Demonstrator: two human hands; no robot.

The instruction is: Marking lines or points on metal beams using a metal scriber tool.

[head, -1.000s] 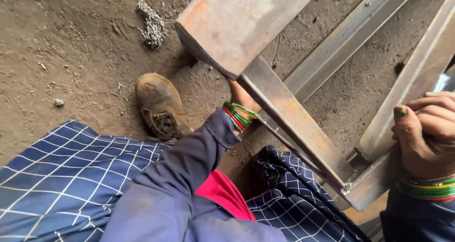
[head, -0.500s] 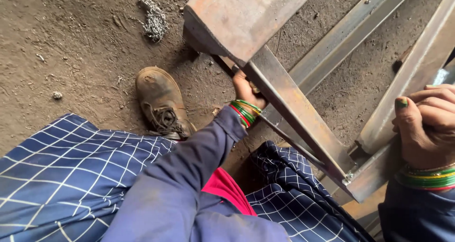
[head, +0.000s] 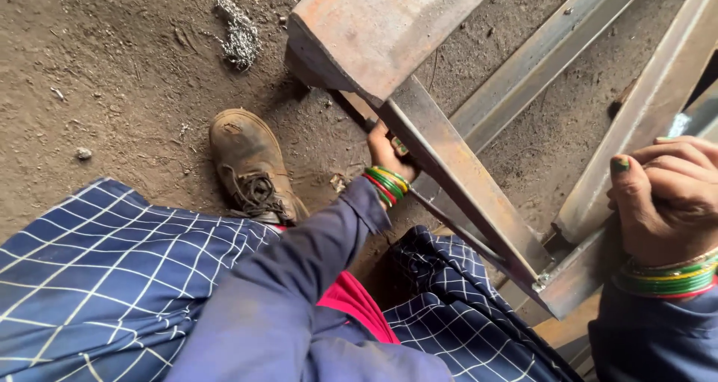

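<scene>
Little has moved since the earlier frame: my left hand (head: 385, 154) sits a touch higher under the bar (head: 464, 184), the boot (head: 250, 165) sits a little further right in view, and the right hand (head: 669, 199) is unchanged on the rail (head: 651, 113).

Near: my knees in blue checked cloth (head: 112, 277), dark sleeve with green and red bangles (head: 387, 184) at the wrist.

Left hand: reaching beneath the rusty bar, fingers curled against its underside. They are mostly hidden behind the steel, so I cannot tell whether they close fully around it.

Right hand: closed over the top edge of the grey rail, thumb forward, gripping it firmly.

Frame: bar and rail meet at the corner joint (head: 550, 277), just in front of my right knee. The bar runs away up to a wide rusty plate (head: 374, 31), which stands on the dirt floor (head: 112, 68).

Judgement: to handle this well, keep the left fingers clear of the bar's sharp lower edge, hold the rail steady, and keep the boot away from the plate. Weight looks considerable.

Far: 1 tangle of metal swarf (head: 239, 31) on the floor.
</scene>
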